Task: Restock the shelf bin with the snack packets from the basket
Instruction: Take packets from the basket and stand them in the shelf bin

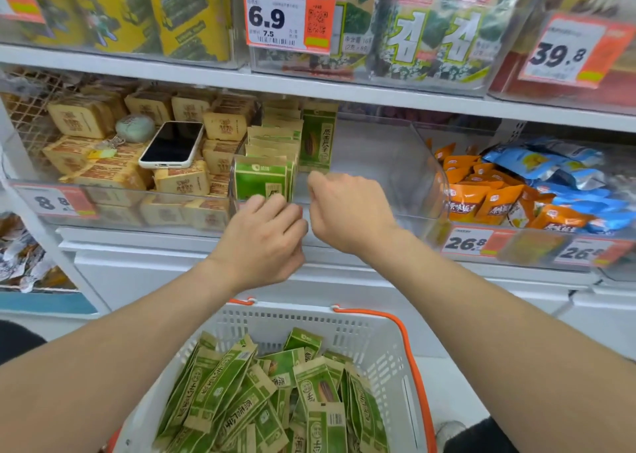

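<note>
2 hands are working nearly together: left hand [265, 225] is gripping the front snack packets [260, 180], keeping them upright in the shelf bin [395, 163]; right hand [344, 208] is curling just beside (grip untellable). Basket [361, 328] is waiting below both wrists.

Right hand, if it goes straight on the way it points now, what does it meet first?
Probably the upright green-and-tan snack packet standing at the back of the clear plastic shelf bin. The right hand points into the bin's bare side; depth is hard to judge.
</note>
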The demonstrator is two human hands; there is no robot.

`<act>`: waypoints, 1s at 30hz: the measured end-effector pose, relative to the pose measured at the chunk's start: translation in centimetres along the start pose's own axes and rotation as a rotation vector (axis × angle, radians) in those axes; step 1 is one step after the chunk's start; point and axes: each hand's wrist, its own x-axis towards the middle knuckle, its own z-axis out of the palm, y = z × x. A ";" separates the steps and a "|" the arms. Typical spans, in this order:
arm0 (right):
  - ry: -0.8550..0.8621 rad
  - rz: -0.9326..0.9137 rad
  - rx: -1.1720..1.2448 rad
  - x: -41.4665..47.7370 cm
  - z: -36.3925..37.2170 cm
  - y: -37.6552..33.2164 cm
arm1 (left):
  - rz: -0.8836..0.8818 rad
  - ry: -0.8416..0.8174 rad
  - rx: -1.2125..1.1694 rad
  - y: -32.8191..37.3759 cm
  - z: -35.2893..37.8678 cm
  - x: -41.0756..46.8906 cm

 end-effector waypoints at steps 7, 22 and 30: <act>-0.454 -0.265 -0.131 -4.9 3.1 -4.3 | 0.048 -1.256 -0.212 5.8 1.3 -4.9; -0.927 -0.459 -0.201 -9.4 9.2 -7.8 | 0.182 -1.659 -0.246 10.1 3.4 -14.6; -1.062 -0.354 -0.219 -8.7 9.7 -7.8 | 0.304 -1.380 -0.180 8.0 3.1 -12.0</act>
